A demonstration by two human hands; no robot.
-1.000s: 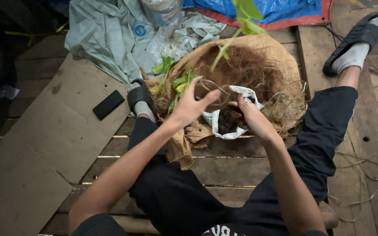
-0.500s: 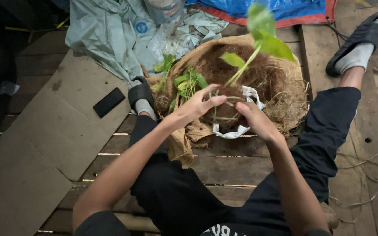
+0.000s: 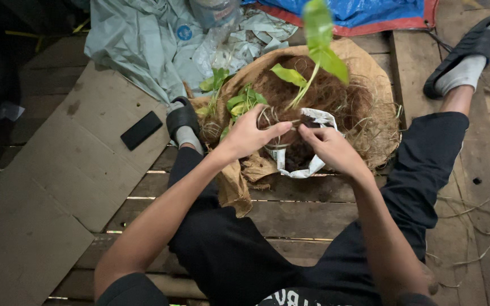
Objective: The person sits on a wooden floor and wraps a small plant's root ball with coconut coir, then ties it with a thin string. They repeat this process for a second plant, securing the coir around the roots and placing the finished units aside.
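Both bare forearms reach forward and converge; the left hand and right hand meet, fingertips pinched in a tight grip.

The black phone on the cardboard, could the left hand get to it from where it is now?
Probably yes. The black phone lies flat on the cardboard with nothing on it, and the planks between look open. But the left hand is pinching the seedling, so it must let go first.

Bare arms, bare left hand and right hand; black trousers, black top with white lettering, grey socks in black slides.
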